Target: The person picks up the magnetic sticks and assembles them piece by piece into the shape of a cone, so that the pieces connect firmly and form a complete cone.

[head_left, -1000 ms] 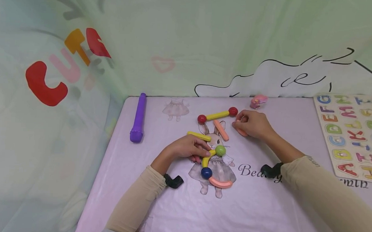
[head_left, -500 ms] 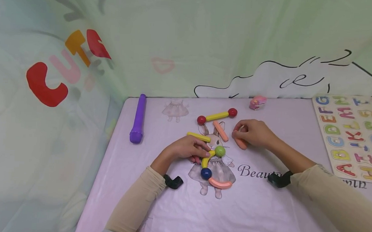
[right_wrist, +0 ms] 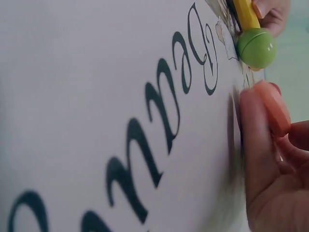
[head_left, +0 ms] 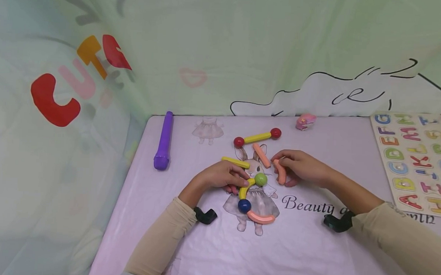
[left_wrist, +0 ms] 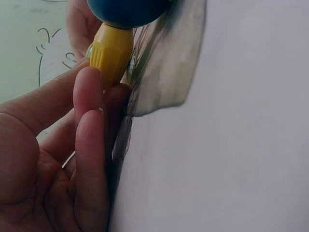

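My left hand pinches a curved yellow stick lying on the table. A green ball caps the stick's far end and a blue ball its near end. From the blue ball a curved pink stick runs right, touching it. Right of the green ball, my right hand grips a curved orange-pink stick between thumb and fingers. The right wrist view shows this orange-pink stick apart from the green ball. In the left wrist view, fingertips press the yellow stick.
Beyond the hands lie a straight yellow stick with red balls, a straight pink stick and a loose yellow stick. A purple microphone-shaped toy lies left. A small pink toy and an alphabet board are right.
My right hand has come nearer along the table and turned the curved orange-pink stick, which now stands more lengthwise beside the green ball. The left hand has kept its place.
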Tool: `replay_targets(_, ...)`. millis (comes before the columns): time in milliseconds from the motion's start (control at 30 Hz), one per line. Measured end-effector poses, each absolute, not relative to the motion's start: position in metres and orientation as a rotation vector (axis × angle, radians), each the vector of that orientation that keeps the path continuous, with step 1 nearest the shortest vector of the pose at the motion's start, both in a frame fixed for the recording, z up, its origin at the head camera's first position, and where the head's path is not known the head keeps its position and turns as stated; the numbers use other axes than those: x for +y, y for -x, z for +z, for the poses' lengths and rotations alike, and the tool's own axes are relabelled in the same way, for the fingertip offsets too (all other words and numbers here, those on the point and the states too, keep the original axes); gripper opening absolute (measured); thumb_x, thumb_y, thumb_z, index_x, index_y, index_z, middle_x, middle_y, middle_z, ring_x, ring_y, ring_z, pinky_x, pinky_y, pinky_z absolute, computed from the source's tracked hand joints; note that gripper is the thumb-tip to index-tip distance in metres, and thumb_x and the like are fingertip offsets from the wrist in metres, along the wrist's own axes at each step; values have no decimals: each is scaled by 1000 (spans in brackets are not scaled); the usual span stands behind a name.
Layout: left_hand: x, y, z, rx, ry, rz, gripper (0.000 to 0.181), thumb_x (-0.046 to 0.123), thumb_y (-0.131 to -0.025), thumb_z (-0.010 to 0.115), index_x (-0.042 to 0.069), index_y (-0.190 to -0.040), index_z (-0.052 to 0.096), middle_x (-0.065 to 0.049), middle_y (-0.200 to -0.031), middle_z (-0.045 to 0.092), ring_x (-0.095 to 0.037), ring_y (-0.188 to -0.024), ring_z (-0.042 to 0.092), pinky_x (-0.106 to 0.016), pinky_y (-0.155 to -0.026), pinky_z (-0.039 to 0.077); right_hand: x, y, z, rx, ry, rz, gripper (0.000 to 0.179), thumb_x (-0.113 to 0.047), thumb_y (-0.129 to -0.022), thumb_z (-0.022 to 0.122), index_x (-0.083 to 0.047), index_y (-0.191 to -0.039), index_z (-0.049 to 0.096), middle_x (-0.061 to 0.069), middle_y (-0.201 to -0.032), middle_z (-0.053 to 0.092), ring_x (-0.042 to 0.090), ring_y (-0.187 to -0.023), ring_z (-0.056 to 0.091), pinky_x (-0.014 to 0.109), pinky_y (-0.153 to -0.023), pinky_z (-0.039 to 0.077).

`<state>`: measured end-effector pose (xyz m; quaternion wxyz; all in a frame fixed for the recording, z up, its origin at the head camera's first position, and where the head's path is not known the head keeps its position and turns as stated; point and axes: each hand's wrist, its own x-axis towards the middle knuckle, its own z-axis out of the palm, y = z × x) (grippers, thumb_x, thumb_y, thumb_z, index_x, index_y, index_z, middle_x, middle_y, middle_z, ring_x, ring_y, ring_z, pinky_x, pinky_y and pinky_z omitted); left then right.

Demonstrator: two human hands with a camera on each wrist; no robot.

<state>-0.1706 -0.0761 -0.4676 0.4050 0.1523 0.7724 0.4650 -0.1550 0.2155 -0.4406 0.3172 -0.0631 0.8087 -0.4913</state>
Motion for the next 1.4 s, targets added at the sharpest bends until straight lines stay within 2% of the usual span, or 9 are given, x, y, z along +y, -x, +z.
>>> replay_targets(133, -76, 170, -466, 1952, -384, 1173, 29, 26, -90, 80, 13, -116, 76, -3, -77, 73, -10, -58, 65, -21, -55, 55, 217, 152, -439, 1997, 146, -1415, 39, -23, -111, 39, -3, -144, 45, 20, -120, 58, 26, -96, 65, 40, -73, 63)
replay_targets(300, -76, 170, -465, 1953, -384, 1170, 29, 26, -90, 80, 13, -116, 76, -2, -77, 73, -10, -57, 65, -21, -55, 54, 219, 152, -441, 1926, 131, -1502, 40, -22, -112, 38, -1, -144, 43, 21, -120, 58, 26, -101, 69, 36, -81, 62)
replay_targets(433, -76, 170, -464, 1949, -377, 1173, 29, 26, -90, 80, 13, -116, 76, -2, -77, 73, -10, -57, 65, -21, -55, 54, 221, 153, -445, 1949, 131, -1484, 42, -30, -110, 45, -4, -144, 46, 20, -122, 58, 25, -103, 68, 31, -84, 60)
replay_targets(533, -76, 169, -464, 1946, -368, 1173, 28, 26, -90, 80, 14, -115, 76, -2, -77, 73, -10, -58, 65, -21, -55, 54, 222, 153, -448, 2012, 148, -1423, 46, -35, -106, 55, -9, -143, 48, 19, -123, 58, 24, -100, 67, 28, -83, 59)
replay_targets(633, -76, 169, -464, 1944, -362, 1172, 28, 26, -90, 80, 14, -115, 76, -2, -77, 73, -9, -58, 65, -21, -55, 54, 223, 152, -451, 2012, 157, -1416, 49, -32, -104, 61, -8, -144, 47, 20, -122, 60, 24, -98, 69, 31, -83, 61)
replay_targets(833, -75, 169, -462, 1942, -359, 1174, 29, 26, -90, 80, 13, -116, 76, -3, -77, 73, -10, -58, 65, -21, -55, 54, 223, 150, -454, 1994, 176, -1425, 44, -31, -102, 64, -3, -134, 53, 18, -108, 68, 20, -87, 69, 30, -78, 62)
replay_targets(1000, -75, 169, -462, 1946, -360, 1165, 28, 26, -90, 80, 14, -115, 76, -3, -78, 73, -10, -58, 65, -21, -55, 54, 222, 148, -455, 2037, 176, -1367, 44, -36, -99, 68, -6, -130, 60, 15, -99, 69, 18, -78, 65, 25, -69, 57)
replay_targets(1133, -75, 169, -463, 1953, -366, 1168, 28, 26, -90, 80, 14, -115, 76, -2, -78, 73, -10, -58, 65, -22, -55, 54, 220, 149, -454, 2072, 163, -1305, 47, -39, -95, 72, -9, -130, 63, 12, -100, 67, 19, -83, 63, 24, -68, 53)
replay_targets(1400, -75, 170, -464, 1951, -372, 1175, 29, 24, -90, 80, 12, -116, 76, -2, -76, 73, -9, -58, 65, -21, -55, 55, 216, 151, -450, 2004, 107, -1293, 46, -39, -95, 73, -6, -126, 65, 9, -95, 72, 19, -82, 65, 24, -68, 53)
